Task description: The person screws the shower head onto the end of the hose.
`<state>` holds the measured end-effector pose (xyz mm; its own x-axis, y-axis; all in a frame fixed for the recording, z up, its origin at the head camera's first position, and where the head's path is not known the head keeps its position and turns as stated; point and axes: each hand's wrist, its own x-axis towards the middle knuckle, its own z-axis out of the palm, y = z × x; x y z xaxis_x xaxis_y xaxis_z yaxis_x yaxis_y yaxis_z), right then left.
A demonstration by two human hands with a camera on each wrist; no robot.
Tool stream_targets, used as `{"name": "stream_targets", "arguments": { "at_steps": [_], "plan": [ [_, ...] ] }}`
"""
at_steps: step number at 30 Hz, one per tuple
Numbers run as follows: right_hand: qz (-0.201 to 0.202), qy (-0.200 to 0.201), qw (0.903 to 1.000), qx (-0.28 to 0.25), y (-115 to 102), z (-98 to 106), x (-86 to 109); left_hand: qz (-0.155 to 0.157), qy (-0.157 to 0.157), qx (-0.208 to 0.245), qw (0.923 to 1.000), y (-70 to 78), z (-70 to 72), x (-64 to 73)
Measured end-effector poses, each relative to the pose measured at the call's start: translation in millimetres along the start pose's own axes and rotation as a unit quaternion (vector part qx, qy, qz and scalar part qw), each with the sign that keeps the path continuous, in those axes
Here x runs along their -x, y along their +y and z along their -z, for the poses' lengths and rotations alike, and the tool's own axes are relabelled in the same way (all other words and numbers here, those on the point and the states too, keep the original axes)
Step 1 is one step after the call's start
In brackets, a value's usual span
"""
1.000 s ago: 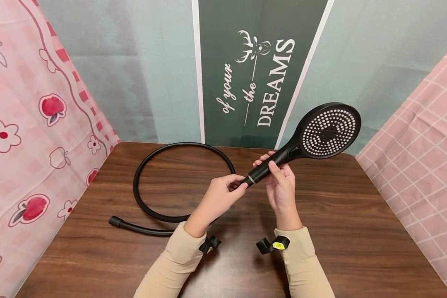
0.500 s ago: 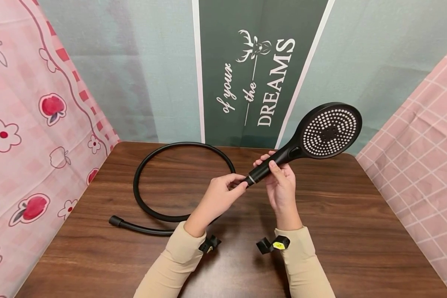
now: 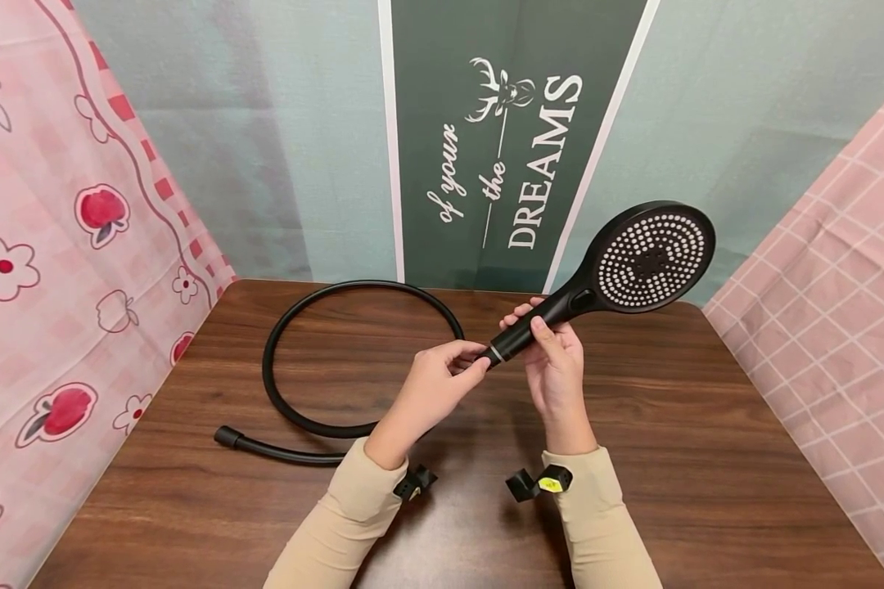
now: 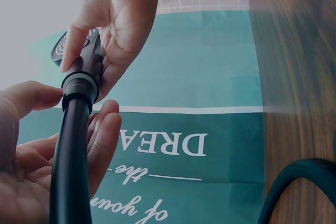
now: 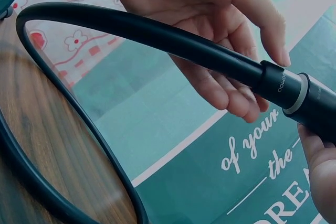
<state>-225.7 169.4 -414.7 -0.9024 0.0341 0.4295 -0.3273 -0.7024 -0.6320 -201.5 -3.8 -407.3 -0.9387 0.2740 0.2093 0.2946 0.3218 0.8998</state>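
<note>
A black shower head (image 3: 651, 262) with a round face of pale nozzles is held up in my right hand (image 3: 556, 376), which grips its handle (image 3: 541, 323). My left hand (image 3: 438, 388) pinches the hose's collar (image 5: 273, 83) at the base of that handle, thumb on one side and fingers on the other. A light ring (image 5: 302, 93) shows between collar and handle in the right wrist view. The black shower hose (image 3: 268, 360) runs from the collar down and loops over the table. Its other end fitting (image 3: 227, 437) lies at the left.
The wooden table (image 3: 670, 458) spreads under both arms. A green-grey cloth (image 3: 302, 147) with a dark lettered panel (image 3: 511, 147) hangs behind. Pink patterned cloths hang at the left (image 3: 59, 270) and right (image 3: 847, 270). Small black wrist cameras sit on both sleeves.
Hardly anything differs. Both hands keep their places on the shower head and hose collar, and the hose lies as before; the whole view has shifted very slightly.
</note>
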Motion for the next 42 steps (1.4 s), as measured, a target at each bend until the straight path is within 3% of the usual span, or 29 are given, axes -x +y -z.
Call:
{"name": "stream_targets", "arguments": {
  "at_steps": [12, 20, 28, 42],
  "plan": [
    [0.002, 0.004, 1.0, 0.001, -0.3, 1.0, -0.8, -0.004, -0.002, 0.0, 1.0, 0.7, 0.6, -1.3],
    [0.001, 0.003, 1.0, 0.0, -0.7, 0.7, -1.0, 0.005, -0.02, 0.003, 0.9998, -0.2, 1.9, -1.7],
    [-0.001, 0.005, 1.0, 0.002, -0.3, 0.5, -0.8, -0.005, -0.005, -0.004, 1.0, -2.0, -0.1, -2.1],
    [-0.001, 0.004, 1.0, 0.0, 0.6, -0.5, -0.3, -0.004, -0.012, -0.003, 0.9999, -2.0, 0.8, -1.3]
  ]
}}
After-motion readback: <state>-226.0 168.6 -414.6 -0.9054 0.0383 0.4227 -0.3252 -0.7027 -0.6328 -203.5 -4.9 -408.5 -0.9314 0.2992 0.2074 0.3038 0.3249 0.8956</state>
